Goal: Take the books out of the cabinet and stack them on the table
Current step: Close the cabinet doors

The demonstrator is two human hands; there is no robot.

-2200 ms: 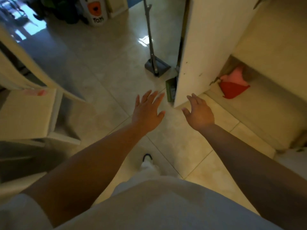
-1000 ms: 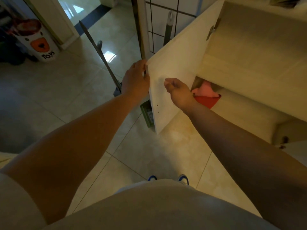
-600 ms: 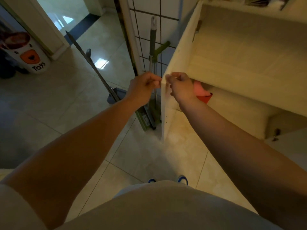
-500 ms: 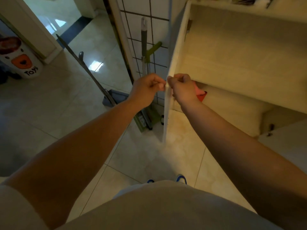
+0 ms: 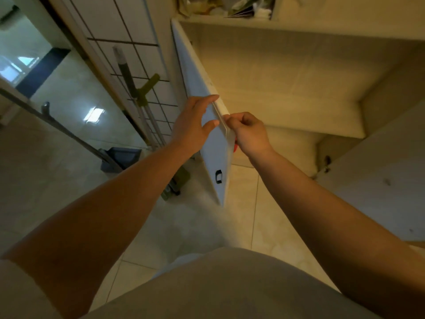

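The white cabinet door point(image 5: 216, 162) stands open, seen nearly edge-on, with a small black handle near its lower corner. My left hand point(image 5: 193, 125) lies flat against the door's outer face, fingers straight. My right hand point(image 5: 248, 132) pinches the door's free edge from the inner side. The cabinet's middle shelf point(image 5: 287, 88) looks bare. On top of the cabinet point(image 5: 230, 18) lie papers or books point(image 5: 243, 8), blurred. A red thing point(image 5: 235, 147) on the low shelf is mostly hidden behind my right hand.
A mop with a green handle point(image 5: 140, 93) and a dustpan point(image 5: 122, 157) with its long handle lean by the tiled wall to the left of the door. A second cabinet door point(image 5: 379, 176) stands open at the right. Pale floor tiles lie below.
The door has swung further open toward the wall. My left hand went from gripping its edge to lying flat on its outer face. The view has tilted upward.
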